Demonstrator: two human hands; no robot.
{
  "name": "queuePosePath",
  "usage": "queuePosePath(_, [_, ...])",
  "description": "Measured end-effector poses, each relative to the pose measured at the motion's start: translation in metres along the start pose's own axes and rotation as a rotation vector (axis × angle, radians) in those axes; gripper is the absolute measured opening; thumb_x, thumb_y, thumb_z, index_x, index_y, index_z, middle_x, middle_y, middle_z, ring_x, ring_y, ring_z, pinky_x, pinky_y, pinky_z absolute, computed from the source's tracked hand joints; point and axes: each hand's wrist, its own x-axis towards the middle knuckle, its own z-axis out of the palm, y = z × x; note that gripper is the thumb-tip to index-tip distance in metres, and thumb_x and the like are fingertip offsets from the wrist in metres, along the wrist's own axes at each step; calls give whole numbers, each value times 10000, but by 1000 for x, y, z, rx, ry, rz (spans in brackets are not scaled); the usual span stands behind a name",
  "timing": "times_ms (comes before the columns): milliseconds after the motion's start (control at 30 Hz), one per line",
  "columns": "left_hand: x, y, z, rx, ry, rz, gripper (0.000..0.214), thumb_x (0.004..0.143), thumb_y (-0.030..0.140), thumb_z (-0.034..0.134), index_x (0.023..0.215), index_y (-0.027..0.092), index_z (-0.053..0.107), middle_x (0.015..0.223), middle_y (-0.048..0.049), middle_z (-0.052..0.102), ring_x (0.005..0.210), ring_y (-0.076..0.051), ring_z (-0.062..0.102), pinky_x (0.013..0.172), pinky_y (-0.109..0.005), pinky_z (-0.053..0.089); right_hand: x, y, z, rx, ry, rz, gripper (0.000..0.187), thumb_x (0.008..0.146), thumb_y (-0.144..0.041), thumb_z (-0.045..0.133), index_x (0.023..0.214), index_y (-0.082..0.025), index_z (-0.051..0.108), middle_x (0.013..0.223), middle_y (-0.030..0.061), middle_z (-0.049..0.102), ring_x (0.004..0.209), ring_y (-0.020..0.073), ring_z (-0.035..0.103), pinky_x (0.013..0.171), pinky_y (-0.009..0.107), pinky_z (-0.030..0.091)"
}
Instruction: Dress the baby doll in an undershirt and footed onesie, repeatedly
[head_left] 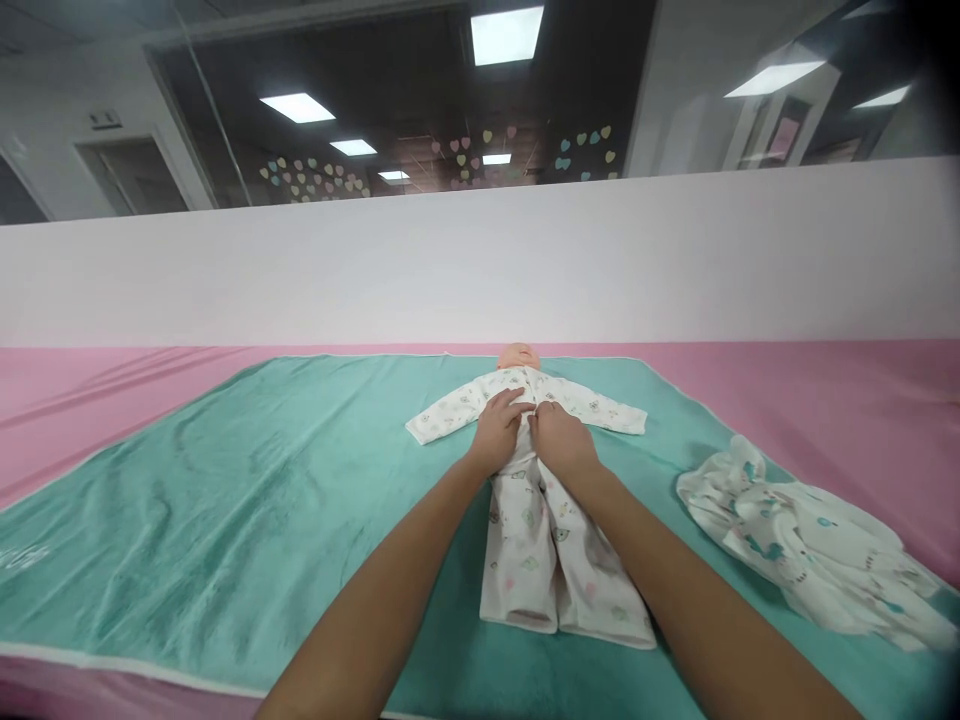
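Observation:
A baby doll [519, 356] lies on its back on a teal towel [247, 510], dressed in a white printed romper [540, 540] with sleeves spread out and legs towards me. My left hand [497, 432] and my right hand [559, 438] rest side by side on the doll's chest and belly. Their fingers are curled and pressed together at the romper's front opening, pinching the fabric. Only the top of the doll's head shows beyond the collar.
A crumpled white printed cloth [810, 545] lies on the towel's right edge. The towel lies on a pink sheet [840, 400]. A low white partition [480, 260] runs across behind, with glass and ceiling lights above.

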Motion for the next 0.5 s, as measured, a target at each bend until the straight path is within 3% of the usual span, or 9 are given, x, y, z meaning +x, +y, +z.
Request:
queuePosePath(267, [-1,-3,1,-1,11,28,368,881,143,337,1108,247,608,1351,2,480,1280,-188,348,1070,-412,307,1,9,9,161,134,-23,196,896,-293,369,795,-189,501,821,62,608,731,196,565,599,283,295])
queuePosePath(500, [-1,0,-2,19,-29,1,398,870,128,317,1128,264,588,1368,6,457,1290,-199,331,1061,-433,311,4,15,5,560,85,69,251,842,-384,412,672,-212,479,604,-17,554,593,153,485,568,253,313])
